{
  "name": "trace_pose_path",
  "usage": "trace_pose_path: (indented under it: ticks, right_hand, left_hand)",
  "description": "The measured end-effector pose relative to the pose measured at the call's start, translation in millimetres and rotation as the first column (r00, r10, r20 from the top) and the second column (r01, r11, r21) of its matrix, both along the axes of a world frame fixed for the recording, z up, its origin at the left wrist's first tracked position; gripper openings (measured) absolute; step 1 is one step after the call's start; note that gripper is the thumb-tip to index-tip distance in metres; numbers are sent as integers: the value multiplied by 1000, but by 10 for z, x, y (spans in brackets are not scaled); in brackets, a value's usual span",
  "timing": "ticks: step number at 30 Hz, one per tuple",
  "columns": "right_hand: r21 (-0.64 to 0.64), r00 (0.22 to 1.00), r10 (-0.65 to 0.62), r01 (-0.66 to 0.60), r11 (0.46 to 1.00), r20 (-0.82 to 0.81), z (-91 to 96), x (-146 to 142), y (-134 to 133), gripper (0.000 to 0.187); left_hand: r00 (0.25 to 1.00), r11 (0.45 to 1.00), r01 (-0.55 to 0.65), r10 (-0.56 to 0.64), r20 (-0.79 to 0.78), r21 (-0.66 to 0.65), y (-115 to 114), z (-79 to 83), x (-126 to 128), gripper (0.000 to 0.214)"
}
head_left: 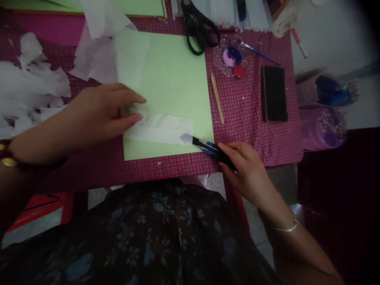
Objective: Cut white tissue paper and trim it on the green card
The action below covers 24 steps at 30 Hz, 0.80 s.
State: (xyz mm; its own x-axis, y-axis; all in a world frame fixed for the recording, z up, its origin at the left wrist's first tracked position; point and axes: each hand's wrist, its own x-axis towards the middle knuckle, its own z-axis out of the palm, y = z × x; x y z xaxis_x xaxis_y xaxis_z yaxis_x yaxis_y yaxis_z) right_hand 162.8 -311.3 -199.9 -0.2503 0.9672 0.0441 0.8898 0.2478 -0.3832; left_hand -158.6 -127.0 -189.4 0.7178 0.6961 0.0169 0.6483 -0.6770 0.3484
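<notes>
My right hand [246, 168] is closed around a black and blue utility knife [209, 148] at the front right of a light green sheet [175, 75]. The knife points left, and its tip meets the right end of a white strip of thin paper [163, 128]. The blade looks greyish there; I cannot tell whether it lies over or under the paper. My left hand [109, 109] rests at the strip's left end, thumb and forefinger apart. Its other fingers are partly hidden. Thin white paper [130, 55] covers the sheet's upper left.
Black-handled scissors [200, 29] lie at the sheet's top right. Right of it are a wooden stick [217, 97], a clear dish [222, 71] with coloured bits, a paintbrush [261, 53] and a phone [274, 94]. Torn white paper [29, 87] is heaped at left.
</notes>
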Motion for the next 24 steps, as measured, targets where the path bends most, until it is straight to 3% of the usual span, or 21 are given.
trace_pose_path:
  ticks: [5,13,15,19,24]
  right_hand:
    - [9,999,45,-45,999,21,5,-23,114,46]
    - [43,991,82,-87,995,102,26,115,285,42]
    - [40,989,106,-110,993,107,27,125,314,40]
    - [38,986,136,-140,989,95,35,106,353,39]
    - [-11,990,134,-134,991,42,30,103,367,47]
  left_hand:
    - [999,998,-18,20,32,-60,-98,-46,-156,43]
    - [993,974,-90,102,51,-210,-546,-8,-158,36]
    - [992,979,-124,129,19,-163,-605,38,-174,38]
    - [990,987,-137,140,-33,78,-555,126,-39,45]
    - [992,987,118,-113,-47,112,-388,21,472,50]
